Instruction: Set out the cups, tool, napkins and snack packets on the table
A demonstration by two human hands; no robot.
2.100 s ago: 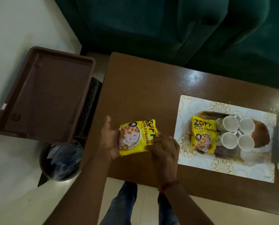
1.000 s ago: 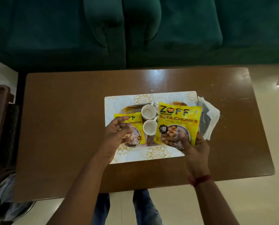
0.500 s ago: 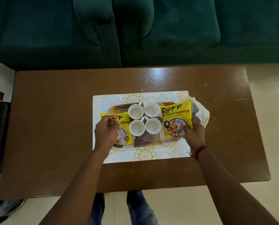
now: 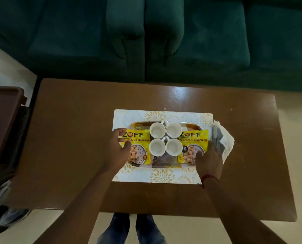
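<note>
Several white cups (image 4: 165,138) stand grouped in the middle of a patterned serving tray (image 4: 164,164) on a white-and-gold placemat (image 4: 162,176). A yellow snack packet (image 4: 140,147) lies at the tray's left end, and my left hand (image 4: 117,147) grips its left edge. A second yellow packet (image 4: 193,141) lies at the tray's right end with my right hand (image 4: 206,159) resting on its lower right corner. White napkins (image 4: 225,141) lie just right of the mat, with a dark flat tool (image 4: 215,136) on them.
The brown wooden table (image 4: 72,138) has bare surface left, right and in front of the mat. A green sofa (image 4: 146,41) runs along the far side. A brown tray (image 4: 2,120) and a bin (image 4: 7,213) sit off the table's left edge.
My right hand carried the second packet from the table's left to the tray's right end and laid it flat. My left hand moved onto the left packet.
</note>
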